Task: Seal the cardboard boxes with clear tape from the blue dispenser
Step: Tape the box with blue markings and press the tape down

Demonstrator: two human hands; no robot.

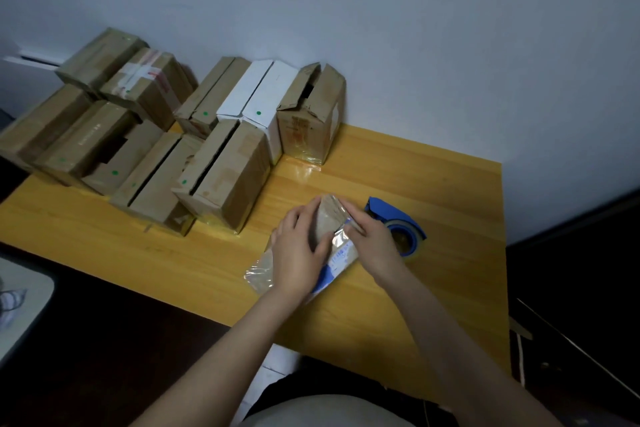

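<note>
A small cardboard box [327, 218] with a printed white-and-blue label lies on the yellow wooden table [433, 305] in front of me. My left hand [299, 253] rests over its left side, fingers laid along the top and thumb across the front. My right hand [375, 241] presses straight fingers along a strip of clear tape [341, 237] on the box's right top edge. A loose end of clear tape [259, 274] sticks out at the box's lower left. The blue tape dispenser [401, 225] lies just right of the box, partly behind my right hand.
Several cardboard boxes [221, 177] and a white box [259, 97] stand in rows at the back left against the wall, some with flaps ajar, two stacked on others. The table's right edge drops to a dark area. A dark surface lies at the left.
</note>
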